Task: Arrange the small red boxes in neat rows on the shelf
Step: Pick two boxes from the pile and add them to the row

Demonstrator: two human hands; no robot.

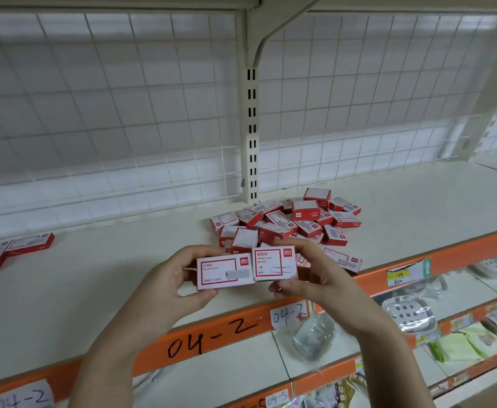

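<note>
We note a cream shelf (123, 278) with an orange front edge (212, 331) marked "04-2" by hand; its left and right ends are cut off by the frame. Behind it stands a white wire grid back panel (109, 113), blurred toward the corners.

A loose pile of small red boxes (288, 225) lies on the shelf just in front of the slotted upright post (252, 136). The boxes overlap at many angles, so we cannot count them, and several are hidden under others. At the far left a few flat red boxes (14, 248) lie side by side, partly cut off by the frame edge.

Below, lower shelves (344, 348) carry packaged goods too blurred to identify.

Both hands are raised over the shelf's front. The left hand (164, 278) grips a staples box (225, 270) between thumb and fingers. The right hand (315, 275) grips a paper clips box (274, 263) likewise. The two boxes touch edge to edge, faces toward us. The fingertips behind the boxes are hidden.
</note>
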